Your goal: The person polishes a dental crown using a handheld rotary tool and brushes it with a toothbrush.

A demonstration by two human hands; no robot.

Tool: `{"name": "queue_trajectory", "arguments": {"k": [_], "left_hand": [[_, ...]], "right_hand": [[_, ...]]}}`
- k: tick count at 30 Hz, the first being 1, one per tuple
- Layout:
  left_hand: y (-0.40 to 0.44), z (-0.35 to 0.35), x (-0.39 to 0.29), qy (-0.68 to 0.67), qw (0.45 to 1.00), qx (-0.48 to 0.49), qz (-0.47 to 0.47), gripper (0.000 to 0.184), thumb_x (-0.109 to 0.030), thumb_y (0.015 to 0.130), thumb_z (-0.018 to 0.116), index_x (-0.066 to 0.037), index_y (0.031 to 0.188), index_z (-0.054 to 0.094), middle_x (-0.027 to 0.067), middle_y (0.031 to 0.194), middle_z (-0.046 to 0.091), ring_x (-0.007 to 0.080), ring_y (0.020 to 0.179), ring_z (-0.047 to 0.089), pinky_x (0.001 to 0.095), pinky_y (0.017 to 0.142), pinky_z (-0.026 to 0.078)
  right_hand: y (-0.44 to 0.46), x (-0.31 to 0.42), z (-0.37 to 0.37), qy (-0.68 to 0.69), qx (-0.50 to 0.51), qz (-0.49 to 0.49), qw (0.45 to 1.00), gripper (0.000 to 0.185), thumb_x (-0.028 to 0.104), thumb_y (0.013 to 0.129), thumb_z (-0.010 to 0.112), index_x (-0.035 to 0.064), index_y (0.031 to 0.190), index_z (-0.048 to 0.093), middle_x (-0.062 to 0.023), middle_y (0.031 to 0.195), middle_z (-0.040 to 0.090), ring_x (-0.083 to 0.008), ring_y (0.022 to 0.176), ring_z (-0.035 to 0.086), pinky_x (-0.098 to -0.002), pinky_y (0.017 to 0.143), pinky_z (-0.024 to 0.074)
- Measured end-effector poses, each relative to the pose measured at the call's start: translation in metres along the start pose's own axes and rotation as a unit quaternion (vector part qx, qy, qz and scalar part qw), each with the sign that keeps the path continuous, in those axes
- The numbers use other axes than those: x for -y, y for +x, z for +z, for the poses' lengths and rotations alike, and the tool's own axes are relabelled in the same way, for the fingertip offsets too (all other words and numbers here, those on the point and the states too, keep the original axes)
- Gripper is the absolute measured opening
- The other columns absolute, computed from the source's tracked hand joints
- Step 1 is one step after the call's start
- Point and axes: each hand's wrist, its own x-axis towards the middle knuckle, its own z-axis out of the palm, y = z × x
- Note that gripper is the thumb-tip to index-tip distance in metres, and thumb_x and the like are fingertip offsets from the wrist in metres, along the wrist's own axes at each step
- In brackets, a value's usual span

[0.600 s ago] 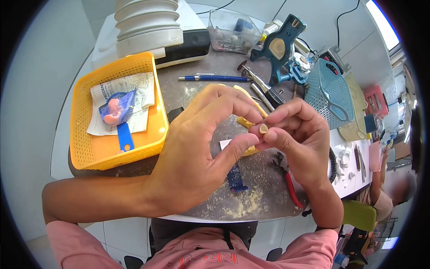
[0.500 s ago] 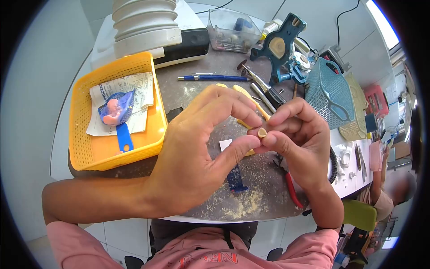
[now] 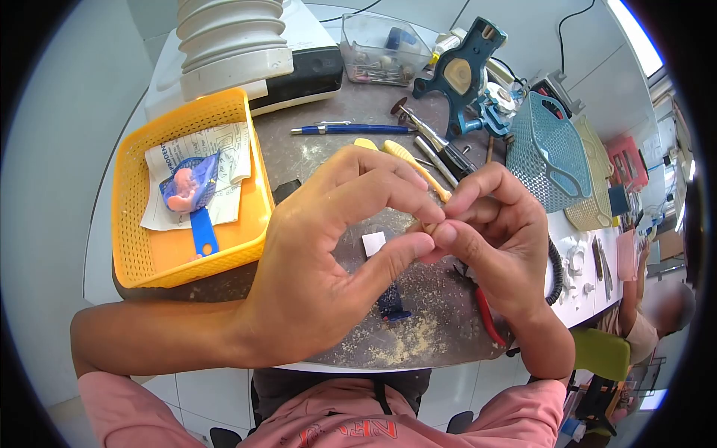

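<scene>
Head view: left hand [image 3: 317, 250] and right hand [image 3: 502, 243], fingertips pinching 1 small tan piece [image 3: 429, 227]; likely light, stiff; edge grip.

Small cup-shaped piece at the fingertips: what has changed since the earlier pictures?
The piece sits slightly lower and further left in view, and fingertips now mostly cover it, hiding its hollow; whether it turned, I cannot tell. The left hand and right hand stay gathered around it. Yellow basket and blue pen lie as before.

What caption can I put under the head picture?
Left hand and right hand pinch a small piece over a dusty bench, with yellow basket and pliers nearby.
</scene>
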Motion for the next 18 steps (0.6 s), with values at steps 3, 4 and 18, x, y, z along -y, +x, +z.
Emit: {"name": "queue_trajectory", "arguments": {"k": [3,4,18], "left_hand": [[-0.0003,-0.0008,-0.0009,0.031,0.999,-0.003,0.035,0.023,0.0,0.084,0.071,0.0,0.106,0.065,0.0137,0.113,0.056,0.0197,0.109,0.055,0.0309,0.096,0.044],[0.0001,-0.0012,-0.0023,0.035,0.999,-0.004,0.036,0.022,0.0,0.084,0.071,0.001,0.105,0.066,0.0141,0.114,0.057,0.0202,0.108,0.055,0.0311,0.095,0.044],[-0.0001,-0.0001,-0.0018,0.056,0.997,-0.007,0.046,0.026,-0.001,0.083,0.071,0.002,0.109,0.067,0.0145,0.113,0.057,0.0209,0.107,0.055,0.0322,0.095,0.043]], "right_hand": [[0.0004,0.0005,0.0013,0.022,0.008,-0.009,1.0,0.02,-0.003,0.09,0.066,-0.0056,0.104,0.053,-0.0174,0.095,0.069,-0.0187,0.09,0.071,-0.0283,0.077,0.0615],[0.0005,0.0018,0.004,0.02,-0.015,0.002,1.0,0.021,0.001,0.089,0.068,-0.0029,0.102,0.051,-0.0164,0.091,0.07,-0.0177,0.085,0.071,-0.0264,0.072,0.0606],[0.0017,0.0039,0.0024,0.042,-0.053,0.012,0.998,0.022,0.005,0.09,0.067,0.0003,0.103,0.049,-0.0158,0.087,0.071,-0.0186,0.077,0.072,-0.0262,0.066,0.0608]]}}
